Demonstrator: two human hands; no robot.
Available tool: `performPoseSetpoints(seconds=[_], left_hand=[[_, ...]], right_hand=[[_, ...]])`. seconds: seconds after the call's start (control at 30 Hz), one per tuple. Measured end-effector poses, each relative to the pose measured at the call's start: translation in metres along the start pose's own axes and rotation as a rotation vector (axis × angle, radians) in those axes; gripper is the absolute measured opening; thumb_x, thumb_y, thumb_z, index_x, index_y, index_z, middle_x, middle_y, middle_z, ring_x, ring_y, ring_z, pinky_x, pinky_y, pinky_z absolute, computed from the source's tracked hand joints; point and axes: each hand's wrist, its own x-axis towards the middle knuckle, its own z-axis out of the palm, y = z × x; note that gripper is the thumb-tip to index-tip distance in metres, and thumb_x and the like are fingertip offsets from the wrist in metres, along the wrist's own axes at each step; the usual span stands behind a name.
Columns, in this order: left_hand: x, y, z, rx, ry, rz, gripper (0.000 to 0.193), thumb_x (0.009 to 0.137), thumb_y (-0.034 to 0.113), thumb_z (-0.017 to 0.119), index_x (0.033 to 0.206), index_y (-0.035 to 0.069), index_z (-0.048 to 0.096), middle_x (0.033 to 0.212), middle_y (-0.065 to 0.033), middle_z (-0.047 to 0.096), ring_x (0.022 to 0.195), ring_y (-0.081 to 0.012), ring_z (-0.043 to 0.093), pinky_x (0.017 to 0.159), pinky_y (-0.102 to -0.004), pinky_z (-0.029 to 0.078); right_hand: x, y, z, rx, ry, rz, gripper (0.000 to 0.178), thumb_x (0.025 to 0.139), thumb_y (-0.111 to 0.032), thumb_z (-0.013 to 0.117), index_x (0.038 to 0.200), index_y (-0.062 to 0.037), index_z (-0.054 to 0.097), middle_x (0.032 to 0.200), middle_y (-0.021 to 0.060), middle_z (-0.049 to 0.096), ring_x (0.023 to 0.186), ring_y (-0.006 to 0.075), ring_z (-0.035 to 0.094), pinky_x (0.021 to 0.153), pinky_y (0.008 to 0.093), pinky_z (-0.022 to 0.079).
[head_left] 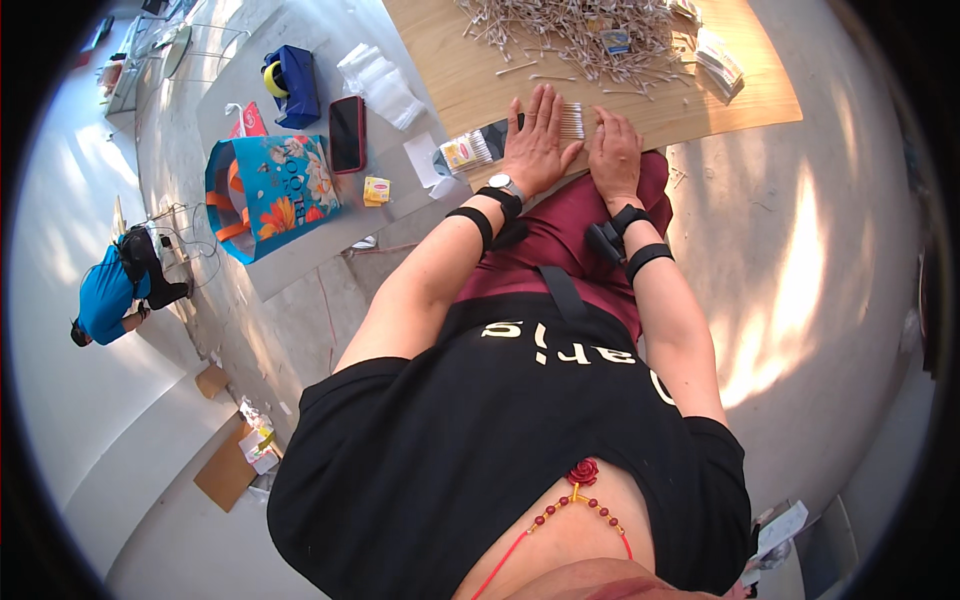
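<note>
My left hand (540,142) lies flat at the near edge of the wooden table (740,95), fingers stretched out. It rests against a neat row of cotton swabs (572,122), partly hidden beneath it. On the other side of that row is my right hand (614,155), its fingers slightly bent and holding nothing visible. A clear packet of cotton swabs (465,152) with a yellow and white label lies left of my left hand. Beyond both hands spreads a large loose heap of cotton swabs (570,40).
On the grey table at left are a blue tape dispenser (292,87), clear plastic bags (380,85), a phone (347,135), a small yellow card (377,191) and a flowered blue bag (285,190). A filled swab packet (718,65) lies beside the heap. Another person (112,285) is far left.
</note>
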Motion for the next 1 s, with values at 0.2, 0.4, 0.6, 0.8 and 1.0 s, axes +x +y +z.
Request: performPoseSetpoints(seconds=[0.2, 0.4, 0.6, 0.8, 1.0], left_hand=[[0.001, 0.001, 0.002, 0.0, 0.007, -0.005, 0.089, 0.104, 0.059, 0.05, 0.164, -0.003, 0.028, 0.174, -0.021, 0.022, 0.165, -0.0321, 0.01, 0.129, -0.0576, 0.002], [0.001, 0.002, 0.002, -0.002, 0.008, -0.021, 0.089, 0.102, 0.058, 0.053, 0.163, -0.004, 0.03, 0.173, -0.0213, 0.025, 0.165, -0.0325, 0.013, 0.129, -0.0583, 0.005], [0.002, 0.004, -0.005, -0.047, 0.055, -0.048, 0.089, 0.099, 0.057, 0.061, 0.16, -0.003, 0.036, 0.171, -0.022, 0.029, 0.163, -0.0337, 0.018, 0.128, -0.0581, 0.008], [0.002, -0.004, -0.009, -0.103, 0.05, -0.019, 0.081, 0.096, 0.053, 0.068, 0.155, 0.002, 0.044, 0.167, -0.0219, 0.036, 0.161, -0.0347, 0.024, 0.127, -0.0577, 0.012], [0.003, -0.003, -0.005, -0.121, 0.085, -0.008, 0.076, 0.093, 0.046, 0.074, 0.15, 0.003, 0.048, 0.163, -0.0209, 0.041, 0.158, -0.0352, 0.03, 0.126, -0.0567, 0.017]], right_hand=[[-0.001, 0.004, -0.001, 0.011, 0.017, -0.012, 0.033, 0.101, -0.014, 0.056, 0.133, -0.0127, 0.065, 0.118, 0.0083, 0.066, 0.115, 0.0292, 0.062, 0.1, 0.045, 0.045], [-0.002, 0.003, -0.003, 0.007, 0.048, -0.043, 0.031, 0.101, -0.013, 0.056, 0.13, -0.0107, 0.067, 0.115, 0.0099, 0.067, 0.112, 0.0306, 0.063, 0.098, 0.0452, 0.047], [-0.003, 0.006, -0.004, 0.023, 0.041, -0.034, 0.031, 0.101, -0.013, 0.056, 0.129, -0.0099, 0.068, 0.115, 0.0107, 0.068, 0.112, 0.0313, 0.063, 0.098, 0.0451, 0.047], [-0.003, 0.005, -0.005, 0.026, 0.034, -0.028, 0.031, 0.101, -0.014, 0.056, 0.13, -0.0106, 0.067, 0.117, 0.0108, 0.068, 0.114, 0.0312, 0.063, 0.099, 0.0454, 0.047], [-0.003, 0.005, -0.004, -0.016, 0.061, -0.073, 0.031, 0.101, -0.015, 0.056, 0.129, -0.011, 0.067, 0.12, 0.0102, 0.067, 0.115, 0.0307, 0.063, 0.101, 0.0461, 0.046]])
